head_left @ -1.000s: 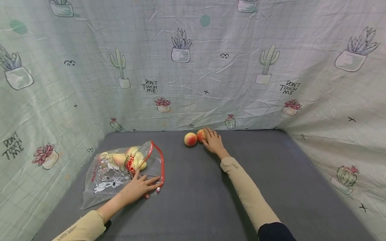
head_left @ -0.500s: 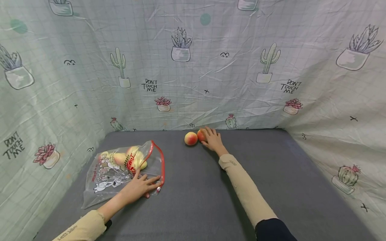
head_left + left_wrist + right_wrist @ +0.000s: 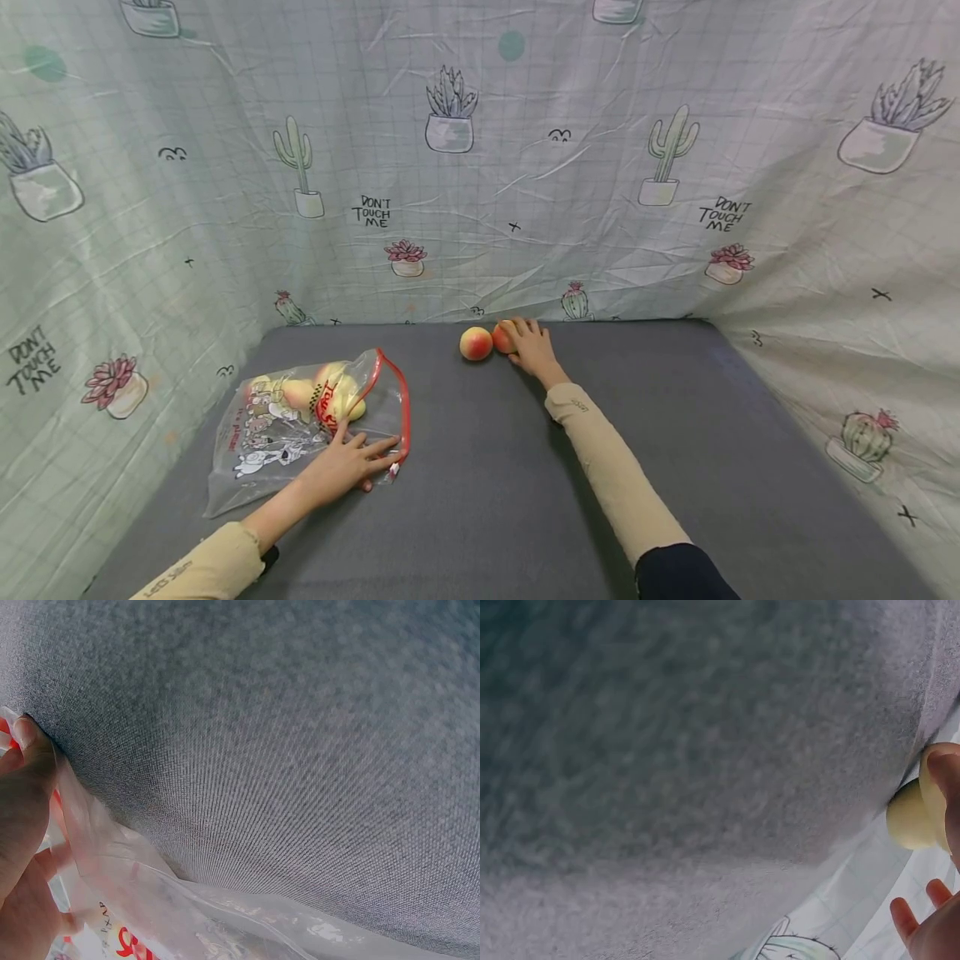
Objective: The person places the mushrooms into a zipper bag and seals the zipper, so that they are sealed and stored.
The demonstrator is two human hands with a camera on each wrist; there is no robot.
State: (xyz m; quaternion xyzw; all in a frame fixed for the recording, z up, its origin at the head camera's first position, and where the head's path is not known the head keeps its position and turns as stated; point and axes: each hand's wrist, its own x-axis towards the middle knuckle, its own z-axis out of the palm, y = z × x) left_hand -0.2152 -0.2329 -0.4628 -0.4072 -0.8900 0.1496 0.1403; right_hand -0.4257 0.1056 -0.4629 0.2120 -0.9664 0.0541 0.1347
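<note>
A clear plastic zip bag (image 3: 255,479) with a red edge and printed animals lies at the left, several yellow-red peaches (image 3: 298,395) inside it. My left hand (image 3: 341,468) lies over its near side by the mouth, fingers spread; the left wrist view shows my thumb against the bag (image 3: 135,900), which it grips. Two loose peaches sit side by side at the far edge. My right hand (image 3: 534,348) holds the right-hand peach (image 3: 503,337) between thumb and fingers and partly hides it. The left-hand peach (image 3: 476,343) stands just beside it.
A dark grey cloth surface (image 3: 480,500) lies beneath everything. Behind it and at both sides hangs a pale curtain (image 3: 510,183) printed with cacti, close to the loose peaches.
My right hand has shifted very slightly and its fingers have closed a little more around the right-hand peach. My left hand and the bag stay put.
</note>
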